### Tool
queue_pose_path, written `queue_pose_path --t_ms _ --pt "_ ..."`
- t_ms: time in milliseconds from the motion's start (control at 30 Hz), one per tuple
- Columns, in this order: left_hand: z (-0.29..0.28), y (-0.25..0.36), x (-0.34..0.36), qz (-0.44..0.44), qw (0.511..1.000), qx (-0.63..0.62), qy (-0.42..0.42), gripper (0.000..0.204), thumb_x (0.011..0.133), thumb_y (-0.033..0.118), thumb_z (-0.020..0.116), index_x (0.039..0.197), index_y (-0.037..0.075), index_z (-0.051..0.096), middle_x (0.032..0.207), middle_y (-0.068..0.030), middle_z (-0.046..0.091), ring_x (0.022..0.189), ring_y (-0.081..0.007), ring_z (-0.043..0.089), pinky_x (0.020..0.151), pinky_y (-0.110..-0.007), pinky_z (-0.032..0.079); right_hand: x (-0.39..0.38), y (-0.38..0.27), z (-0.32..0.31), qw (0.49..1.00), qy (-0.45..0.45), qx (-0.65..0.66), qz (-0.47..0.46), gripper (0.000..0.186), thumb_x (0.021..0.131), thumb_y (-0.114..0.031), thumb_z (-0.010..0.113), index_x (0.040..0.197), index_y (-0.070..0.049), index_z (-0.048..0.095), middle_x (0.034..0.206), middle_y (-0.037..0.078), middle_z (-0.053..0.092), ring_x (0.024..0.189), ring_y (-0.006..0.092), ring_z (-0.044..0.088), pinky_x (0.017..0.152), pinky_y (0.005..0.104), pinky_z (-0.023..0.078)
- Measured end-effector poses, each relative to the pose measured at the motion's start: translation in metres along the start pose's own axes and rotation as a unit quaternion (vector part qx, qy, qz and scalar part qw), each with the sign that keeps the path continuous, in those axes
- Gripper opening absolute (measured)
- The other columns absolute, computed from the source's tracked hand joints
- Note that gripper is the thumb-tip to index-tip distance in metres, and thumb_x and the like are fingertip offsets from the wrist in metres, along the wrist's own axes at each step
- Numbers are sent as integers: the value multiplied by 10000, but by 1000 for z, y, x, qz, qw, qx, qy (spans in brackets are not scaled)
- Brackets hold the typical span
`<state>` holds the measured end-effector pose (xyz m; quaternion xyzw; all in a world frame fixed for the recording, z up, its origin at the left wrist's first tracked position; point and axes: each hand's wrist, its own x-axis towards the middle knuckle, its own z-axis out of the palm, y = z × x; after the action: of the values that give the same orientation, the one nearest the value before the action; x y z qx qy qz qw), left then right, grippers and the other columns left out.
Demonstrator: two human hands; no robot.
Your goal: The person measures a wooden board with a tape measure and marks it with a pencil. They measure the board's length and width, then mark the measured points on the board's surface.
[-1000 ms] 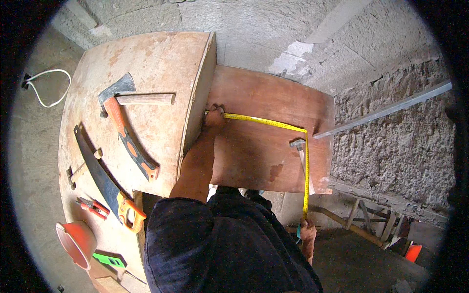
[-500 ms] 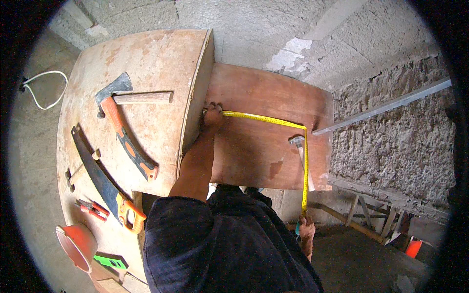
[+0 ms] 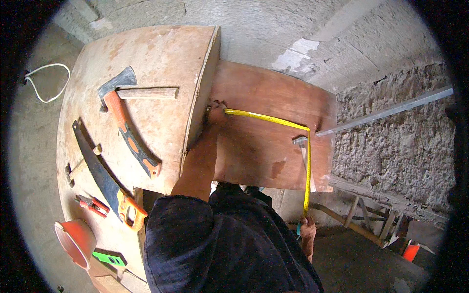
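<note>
A yellow tape measure (image 3: 266, 117) runs over a reddish-brown board (image 3: 254, 88) and bends sharply near the board's right side, then drops toward me past its near edge. My left hand (image 3: 218, 113) grips the tape's far end, close to the side of a raised plywood box. Lower right, my right hand (image 3: 307, 229) is closed around the other end; a bit of teal shows beside its fingers, and most of the case is hidden. Next to the bend, a hammer (image 3: 304, 146) lies on the board, partly behind the tape.
On the plywood top (image 3: 161, 53) at left lie an axe (image 3: 129, 129), a handsaw (image 3: 102, 171), a small hammer (image 3: 71, 176), red-handled pliers (image 3: 95, 206) and a green level (image 3: 110, 258). An orange bucket (image 3: 78, 241) stands nearby. A metal bar (image 3: 386, 110) slants from the rough wall onto the board.
The whole view has shifted slightly. Both hands keep their grip on the tape, and its bent course over the board looks the same.
</note>
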<state>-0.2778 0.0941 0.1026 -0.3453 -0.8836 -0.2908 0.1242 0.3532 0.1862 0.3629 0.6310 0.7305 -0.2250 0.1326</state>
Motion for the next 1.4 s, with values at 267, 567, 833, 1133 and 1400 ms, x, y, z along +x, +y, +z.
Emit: queue_pose_path --t_ms 267,567,833,1133,1400 --pt "18 -6 -4 -76 990 -102 -59 260 922 171 630 1143 46 688 1255 -238 638 1218 -428 597 1030 -516 504 12 0 14 1000 18 0 -10 467 986 -479 575 1195 -84 712 1088 245 725 1043 470 679 878 527 535" --pt "15 -5 -7 -12 996 -80 37 177 909 222 685 998 73 651 980 -156 655 912 -367 635 802 -485 550 31 -8 17 998 2 48 -33 467 1000 -476 569 1220 -87 707 1132 229 715 1065 470 662 887 522 527" --pt "-4 5 -6 -96 987 -99 -85 259 867 225 687 1071 69 662 1153 -231 625 1079 -432 614 901 -516 526 83 -18 47 990 -97 43 -92 482 987 -472 581 1273 -92 653 1230 209 648 1148 381 614 926 497 525" --pt "19 7 -4 -242 877 -415 -1 191 982 198 598 1098 58 658 1119 -217 644 1006 -390 630 911 -500 517 136 -81 79 874 -123 470 18 411 1026 -476 535 1206 -109 579 778 38 577 590 188 572 509 337 501" --pt "-9 9 -19 -116 985 -60 -113 178 965 160 598 1093 63 674 1101 -208 656 1023 -392 639 901 -498 532 192 -195 111 980 71 96 -157 381 986 -371 602 1252 -98 614 1038 155 689 928 286 715 668 426 590"
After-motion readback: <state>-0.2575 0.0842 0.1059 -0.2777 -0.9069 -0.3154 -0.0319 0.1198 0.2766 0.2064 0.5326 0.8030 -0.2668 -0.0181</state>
